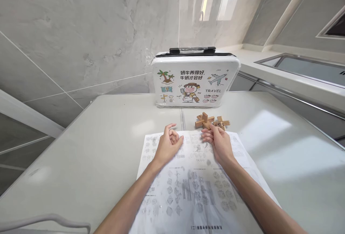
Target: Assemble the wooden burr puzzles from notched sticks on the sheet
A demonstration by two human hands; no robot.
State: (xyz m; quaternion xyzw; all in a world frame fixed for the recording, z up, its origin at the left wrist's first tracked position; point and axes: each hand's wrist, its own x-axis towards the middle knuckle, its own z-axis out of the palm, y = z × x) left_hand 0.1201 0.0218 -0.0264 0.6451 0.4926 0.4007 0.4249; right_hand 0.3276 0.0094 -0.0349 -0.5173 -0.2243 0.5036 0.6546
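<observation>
A large printed sheet (188, 176) of puzzle diagrams lies under both my hands; its print is upside down to me. My left hand (168, 146) rests over its upper left part, palm turned inward, fingers loosely curled and apart with nothing in them. Over the upper right part is my right hand (219, 143), its fingers loosely extended and no object visible in them. Just beyond its fingertips sits a wooden interlocking burr puzzle (204, 120). A second, smaller wooden puzzle (223, 122) with dark markings stands beside it, partly hidden by my right hand.
A white plastic-wrapped case (201, 79) with cartoon prints and a black handle stands upright at the table's back. The pale folding table (115, 133) has a seam down its middle. A counter with a sink (307, 70) runs along the right, and a grey tiled wall rises behind.
</observation>
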